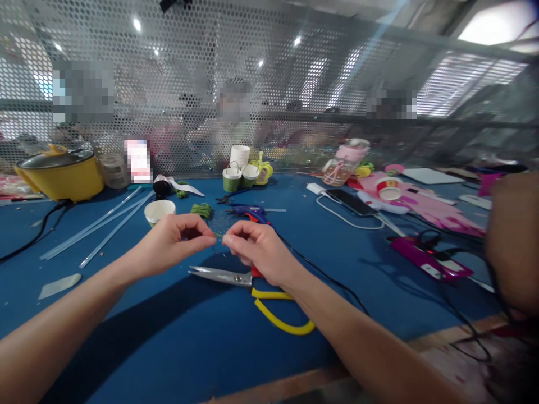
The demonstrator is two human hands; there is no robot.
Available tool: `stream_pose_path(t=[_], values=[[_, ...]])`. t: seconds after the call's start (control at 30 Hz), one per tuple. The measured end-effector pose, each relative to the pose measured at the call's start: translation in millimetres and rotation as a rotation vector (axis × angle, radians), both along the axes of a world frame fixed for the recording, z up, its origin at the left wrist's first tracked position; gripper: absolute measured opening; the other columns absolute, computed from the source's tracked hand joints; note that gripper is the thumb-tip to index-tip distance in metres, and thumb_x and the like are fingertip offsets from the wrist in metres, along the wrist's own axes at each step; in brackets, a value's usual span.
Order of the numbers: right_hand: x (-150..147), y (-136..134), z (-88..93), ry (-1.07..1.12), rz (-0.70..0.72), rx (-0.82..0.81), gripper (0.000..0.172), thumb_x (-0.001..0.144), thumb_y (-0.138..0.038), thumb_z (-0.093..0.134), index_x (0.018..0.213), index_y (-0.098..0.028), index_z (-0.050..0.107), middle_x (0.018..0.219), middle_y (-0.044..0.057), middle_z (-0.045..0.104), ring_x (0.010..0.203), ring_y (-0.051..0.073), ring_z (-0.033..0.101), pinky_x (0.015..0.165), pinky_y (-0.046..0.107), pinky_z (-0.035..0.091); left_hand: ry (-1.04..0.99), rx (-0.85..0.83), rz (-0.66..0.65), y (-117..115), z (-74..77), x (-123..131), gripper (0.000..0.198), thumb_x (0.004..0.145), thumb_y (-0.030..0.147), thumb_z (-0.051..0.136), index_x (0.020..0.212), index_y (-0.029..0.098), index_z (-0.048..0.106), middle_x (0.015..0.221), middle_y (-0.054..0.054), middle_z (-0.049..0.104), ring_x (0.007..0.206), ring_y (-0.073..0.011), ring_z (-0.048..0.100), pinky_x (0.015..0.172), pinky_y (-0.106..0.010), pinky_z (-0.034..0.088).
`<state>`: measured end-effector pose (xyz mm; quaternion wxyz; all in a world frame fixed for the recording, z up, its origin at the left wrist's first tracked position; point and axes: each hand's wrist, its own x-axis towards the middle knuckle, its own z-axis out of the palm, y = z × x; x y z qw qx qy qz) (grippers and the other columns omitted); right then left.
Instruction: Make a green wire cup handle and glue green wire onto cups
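Observation:
My left hand [172, 244] and my right hand [263, 249] meet above the blue table, fingertips pinched and a small gap apart. A short, thin green strand [218, 237] spans that gap, gripped at both ends; it is too small to make out closely. Below my right hand lie scissors [227, 276] with yellow handles, their blades parted and pointing left. Just beyond my hands are a small bundle of green yarn [201, 210] and a blue glue gun [246, 211]. A white paper cup [160, 209] stands behind my left hand, which partly hides it.
Clear glue sticks [113, 224] lie at left, near a yellow electric pot [76, 177]. Small green-and-white cups [231, 180] stand at the back. At right are a phone [351, 201], a purple power strip [429, 259] with cables, and part of another person [511, 241].

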<state>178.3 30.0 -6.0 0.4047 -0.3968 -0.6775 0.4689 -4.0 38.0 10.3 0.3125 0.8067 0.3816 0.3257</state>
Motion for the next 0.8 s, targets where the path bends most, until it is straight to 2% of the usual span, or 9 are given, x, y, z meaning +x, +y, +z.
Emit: stream_pose_path(t=[0.07, 0.13, 0.23, 0.33, 0.4, 0.53, 0.67, 0.73, 0.8], values=[[-1.1, 0.4, -1.9, -0.046, -0.076, 0.080, 0.017, 0.076, -0.030, 0.053, 0.067, -0.016, 0.051, 0.053, -0.005, 0.045, 0.042, 0.005, 0.033, 0.041, 0.019, 0.027, -0.002, 0.087, 0.099, -2.0, -5.3, 5.9, 0.018, 0.074, 0.028, 0.054, 0.067, 0.013, 0.058, 0.061, 0.000, 0.057, 0.055, -0.0087, 0.047, 0.050, -0.019, 0.037], [-1.5, 0.5, -3.3, -0.139, -0.132, 0.197, 0.014, 0.076, -0.025, 0.052, 0.066, -0.015, 0.052, 0.056, -0.004, 0.047, 0.046, 0.006, 0.036, 0.044, 0.019, 0.030, 0.065, 0.231, 0.136, -4.3, -8.3, 10.0, 0.014, 0.074, 0.023, 0.053, 0.066, 0.013, 0.058, 0.060, -0.001, 0.056, 0.055, -0.0090, 0.047, 0.050, -0.020, 0.037], [-0.4, 0.2, -3.0, -0.307, -0.145, 0.380, 0.012, 0.075, -0.017, 0.050, 0.064, -0.016, 0.053, 0.059, -0.002, 0.049, 0.052, 0.007, 0.040, 0.049, 0.020, 0.033, 0.192, 0.440, 0.086, -6.7, -6.8, 10.7, 0.012, 0.075, 0.014, 0.049, 0.067, 0.013, 0.058, 0.063, -0.001, 0.055, 0.057, -0.0094, 0.048, 0.052, -0.020, 0.037], [2.0, -0.9, 0.9, -0.415, -0.052, 0.474, 0.012, 0.073, -0.012, 0.050, 0.062, -0.015, 0.053, 0.059, -0.002, 0.048, 0.055, 0.008, 0.042, 0.052, 0.021, 0.033, 0.266, 0.480, 0.044, -6.7, -0.8, 7.1, 0.014, 0.076, 0.012, 0.046, 0.070, 0.014, 0.059, 0.067, -0.002, 0.055, 0.060, -0.0099, 0.049, 0.052, -0.020, 0.038], [3.7, -1.9, 4.2, -0.416, 0.033, 0.450, 0.012, 0.073, -0.012, 0.051, 0.062, -0.015, 0.053, 0.059, -0.002, 0.048, 0.055, 0.008, 0.042, 0.052, 0.021, 0.033, 0.277, 0.420, 0.015, -5.3, 2.9, 4.1, 0.015, 0.077, 0.013, 0.046, 0.071, 0.013, 0.059, 0.069, -0.003, 0.056, 0.060, -0.0095, 0.049, 0.053, -0.019, 0.038], [6.2, -2.5, 7.8, -0.261, 0.130, 0.230, 0.011, 0.076, -0.019, 0.052, 0.066, -0.015, 0.053, 0.057, -0.004, 0.046, 0.051, 0.007, 0.039, 0.049, 0.019, 0.033, 0.211, 0.250, -0.030, -1.1, 4.3, -0.1, 0.014, 0.078, 0.019, 0.048, 0.071, 0.014, 0.059, 0.067, -0.001, 0.057, 0.060, -0.0089, 0.049, 0.055, -0.019, 0.039], [5.8, -0.1, 6.6, -0.125, 0.051, 0.138, 0.014, 0.076, -0.026, 0.053, 0.069, -0.015, 0.053, 0.058, -0.004, 0.046, 0.050, 0.006, 0.038, 0.046, 0.019, 0.032, 0.095, 0.104, -0.006, -0.4, -1.4, 1.8, 0.018, 0.078, 0.027, 0.048, 0.071, 0.013, 0.058, 0.065, 0.000, 0.057, 0.057, -0.0088, 0.048, 0.051, -0.019, 0.038], [4.6, 1.3, 4.3, -0.132, -0.022, 0.147, 0.015, 0.076, -0.027, 0.052, 0.068, -0.015, 0.053, 0.058, -0.004, 0.047, 0.050, 0.006, 0.038, 0.046, 0.019, 0.032, 0.088, 0.138, 0.039, -2.8, -4.5, 4.9, 0.018, 0.078, 0.025, 0.049, 0.069, 0.013, 0.058, 0.062, 0.000, 0.056, 0.057, -0.0089, 0.047, 0.050, -0.019, 0.037], [3.2, 2.4, 1.2, -0.184, -0.090, 0.199, 0.015, 0.077, -0.026, 0.051, 0.067, -0.015, 0.052, 0.056, -0.004, 0.046, 0.049, 0.007, 0.038, 0.046, 0.019, 0.032, 0.127, 0.264, 0.072, -6.6, -6.2, 7.8, 0.014, 0.077, 0.020, 0.049, 0.069, 0.013, 0.058, 0.062, 0.000, 0.055, 0.056, -0.0087, 0.047, 0.051, -0.019, 0.036]])
